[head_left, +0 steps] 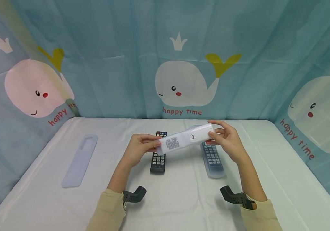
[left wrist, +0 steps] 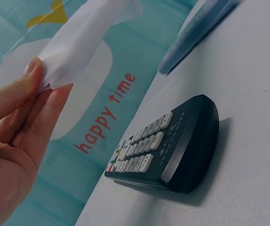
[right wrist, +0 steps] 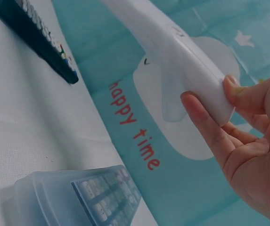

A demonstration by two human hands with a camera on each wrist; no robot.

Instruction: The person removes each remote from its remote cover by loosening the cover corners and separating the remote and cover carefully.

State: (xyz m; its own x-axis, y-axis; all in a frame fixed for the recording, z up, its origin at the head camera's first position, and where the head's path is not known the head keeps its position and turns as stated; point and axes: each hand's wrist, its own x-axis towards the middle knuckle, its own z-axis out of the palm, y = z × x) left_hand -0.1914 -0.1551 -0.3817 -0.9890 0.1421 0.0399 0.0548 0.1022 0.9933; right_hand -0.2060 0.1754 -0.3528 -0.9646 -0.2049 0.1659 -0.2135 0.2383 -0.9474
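Both hands hold a white remote [head_left: 185, 138] in a clear sleeve above the table, its back with a label turned up. My left hand [head_left: 141, 148] pinches the loose end of the sleeve [left wrist: 73, 44] between thumb and fingers. My right hand [head_left: 225, 139] grips the other end of the white remote [right wrist: 182, 56] with thumb and fingers. Below them on the white table [head_left: 182, 199] lie a black remote [head_left: 158, 157] and a remote inside a bluish cover [head_left: 213, 158]. The black remote [left wrist: 167, 146] and the covered remote [right wrist: 87, 197] also show in the wrist views.
An empty bluish silicone cover [head_left: 80, 159] lies flat on the left side of the table. A teal curtain with whales [head_left: 182, 83] hangs along the back and both sides. Wrist camera mounts [head_left: 134, 195] sit on both forearms.
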